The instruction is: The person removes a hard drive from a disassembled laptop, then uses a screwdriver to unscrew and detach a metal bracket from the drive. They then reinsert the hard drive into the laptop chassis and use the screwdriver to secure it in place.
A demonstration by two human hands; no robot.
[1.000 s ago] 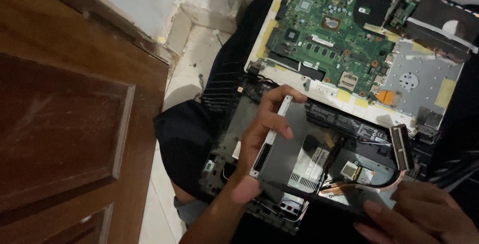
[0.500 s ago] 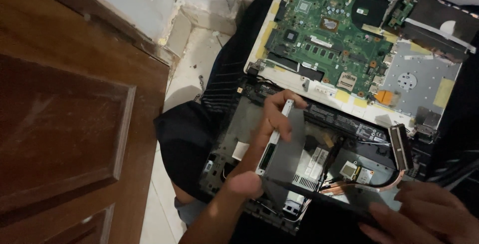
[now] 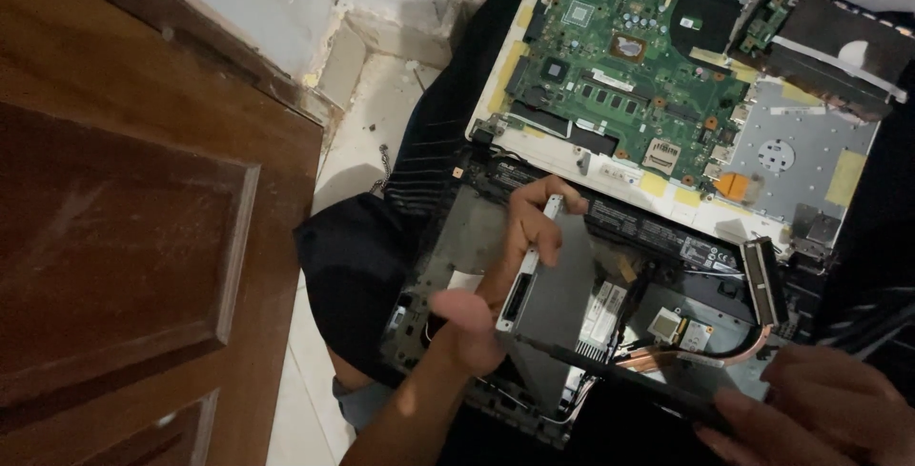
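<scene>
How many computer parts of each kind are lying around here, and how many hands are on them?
Green boards: 1
Open laptop shells: 1
Flat grey drives, held by the left hand: 1
Silver drives beside the board: 1
Copper pipes: 1
Hands, counting the right hand: 2
Total: 7

Right hand (image 3: 824, 404) cut off by the frame's lower right corner; its grip on the dark strip (image 3: 629, 380) cannot be judged. Left hand (image 3: 505, 275) covers part of the grey drive (image 3: 558, 299). Green board (image 3: 620, 56) cropped at the top edge; its chips too small to identify.
</scene>
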